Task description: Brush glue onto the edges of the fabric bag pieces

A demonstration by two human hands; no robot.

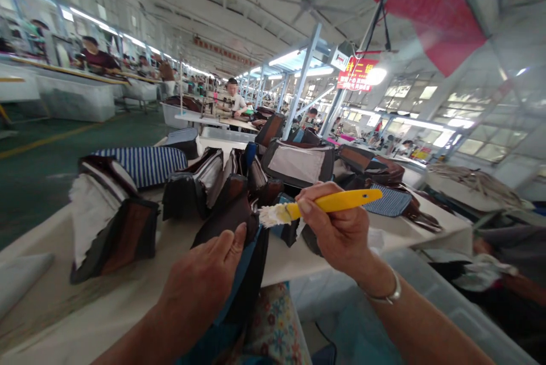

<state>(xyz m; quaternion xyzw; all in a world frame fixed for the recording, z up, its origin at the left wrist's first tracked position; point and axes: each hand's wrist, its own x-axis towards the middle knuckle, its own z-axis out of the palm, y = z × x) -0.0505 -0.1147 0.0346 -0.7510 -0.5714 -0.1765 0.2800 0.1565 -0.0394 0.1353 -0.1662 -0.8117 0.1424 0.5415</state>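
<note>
My right hand is closed around a yellow-handled brush. White paste coats its bristles, which point left towards the dark bag piece in front of me. My left hand grips the near edge of that dark bag piece, thumb on top and fingers curled. A blue and black strip of material hangs down below the left hand. Right behind the brush lie other partly made bags, among them one with a pale panel.
Several bag pieces stand on the pale table, including a brown and black one and a blue-striped one. A clear plastic bin sits below the table at right. Another person's arm shows at far right.
</note>
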